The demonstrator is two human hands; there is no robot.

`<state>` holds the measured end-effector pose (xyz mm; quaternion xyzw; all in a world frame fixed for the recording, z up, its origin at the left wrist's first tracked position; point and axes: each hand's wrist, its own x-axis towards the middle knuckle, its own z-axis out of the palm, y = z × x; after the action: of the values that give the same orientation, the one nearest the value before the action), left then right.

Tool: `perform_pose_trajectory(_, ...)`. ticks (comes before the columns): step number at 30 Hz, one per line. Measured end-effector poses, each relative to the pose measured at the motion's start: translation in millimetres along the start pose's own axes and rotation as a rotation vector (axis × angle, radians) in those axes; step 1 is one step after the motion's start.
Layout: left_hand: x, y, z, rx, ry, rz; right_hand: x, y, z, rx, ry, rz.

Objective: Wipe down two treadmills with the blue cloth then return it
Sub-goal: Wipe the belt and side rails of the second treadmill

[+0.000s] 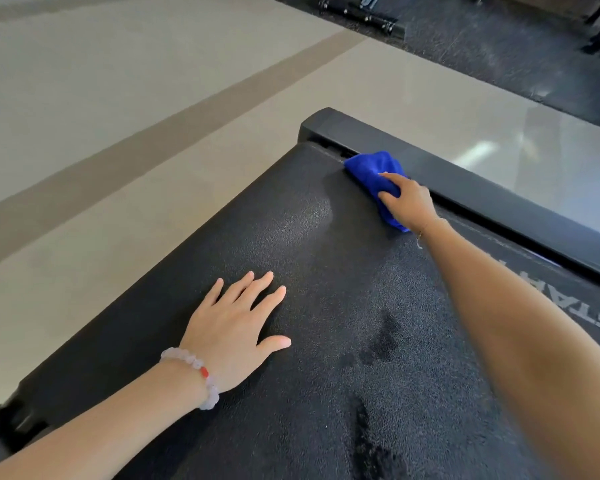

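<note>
1. Head view, the main relation. The blue cloth [371, 168] lies at the far right of the treadmill belt [326, 271], touching the black side rail [482, 195], near the far corner of the deck. It is bunched, and its long axis runs along the rail. The right hand [409, 202] sits on the near-right part of the cloth, so the free part of it sticks out to the far left of the fingers, toward the corner.

2. Head view, the grips. The right hand holds the cloth with curled fingers and thumb and presses it down on the belt. The left hand [232, 323] lies flat on the belt with straight, spread fingers and holds nothing. It is well apart from the cloth, nearer and more to the left. It seems to serve as a support.

3. Head view, the coming move, as I judge it. Only the right hand can do the wiping, and the stroke should follow the rail, either to the corner or back to the near side.

4. Head view, the look of the things. The cloth is bright blue, soft and folded in thick creases. The belt is black and grainy. Some darker patches [385, 337], perhaps damp, show nearer on it. The wiping does not look finished.
</note>
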<state>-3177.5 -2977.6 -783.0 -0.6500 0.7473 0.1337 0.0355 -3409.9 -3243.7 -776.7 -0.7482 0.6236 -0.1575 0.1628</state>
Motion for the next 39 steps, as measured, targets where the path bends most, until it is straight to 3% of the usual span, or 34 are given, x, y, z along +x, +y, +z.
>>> perform_pose_trajectory(9, 2, 8, -13, 0.015, -0.131, -0.073, -86, 0, 1, 0.123, -0.011, -0.018)
perform_pose_trajectory(22, -57, 29, -3, -0.065, -0.074, -0.066, -233, -35, 2, 0.154, -0.095, -0.058)
perform_pose_trajectory(30, -100, 18, -6, -0.007, -0.06, -0.012, -279, -53, 4, 0.16, -0.13, -0.055)
perform_pose_trajectory(39, -95, 27, -3, 0.001, -0.013, 0.021, -292, -43, 14, 0.182, -0.134, -0.176)
